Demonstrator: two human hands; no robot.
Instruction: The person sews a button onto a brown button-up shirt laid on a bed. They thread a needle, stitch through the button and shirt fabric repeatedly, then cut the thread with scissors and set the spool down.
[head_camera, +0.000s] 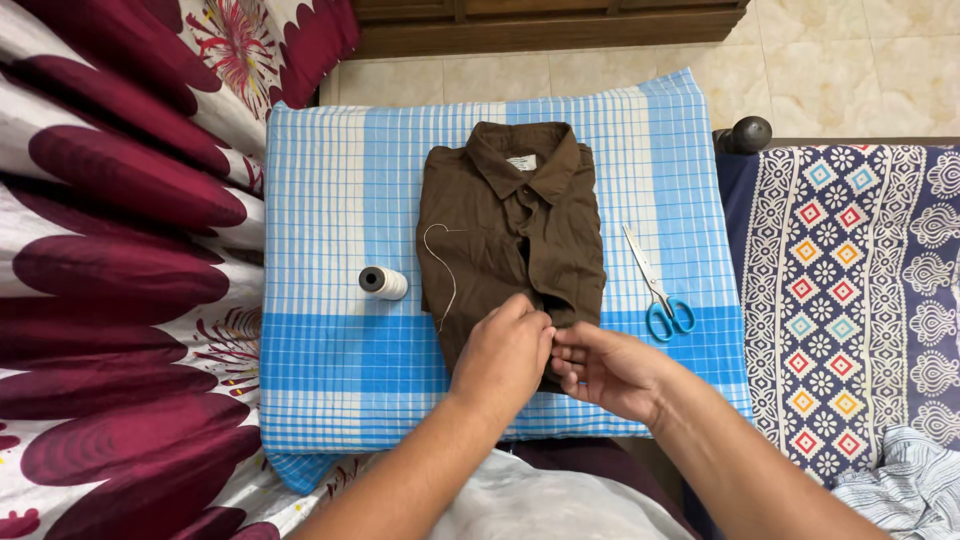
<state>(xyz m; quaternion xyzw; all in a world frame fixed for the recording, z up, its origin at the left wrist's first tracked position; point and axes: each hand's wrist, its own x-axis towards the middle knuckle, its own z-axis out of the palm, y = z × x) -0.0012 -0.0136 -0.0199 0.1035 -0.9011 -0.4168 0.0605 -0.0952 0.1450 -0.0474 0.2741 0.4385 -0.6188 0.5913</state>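
Note:
A folded brown shirt (510, 225) lies collar-up on a blue and white checked cloth (330, 200). My left hand (503, 355) rests on the shirt's lower front edge, fingers pinched together on the fabric. Meeting it from the right, my right hand (610, 368) has its fingertips closed on the same lower edge of the shirt. A loose white thread (447, 270) curls over the shirt's left side. Whether a needle is in my fingers I cannot tell.
A white thread spool (383, 282) lies left of the shirt. Blue-handled scissors (657, 290) lie to its right. A red floral bedsheet (110, 250) fills the left, a patterned blue cloth (860, 290) the right, tiled floor (800, 60) beyond.

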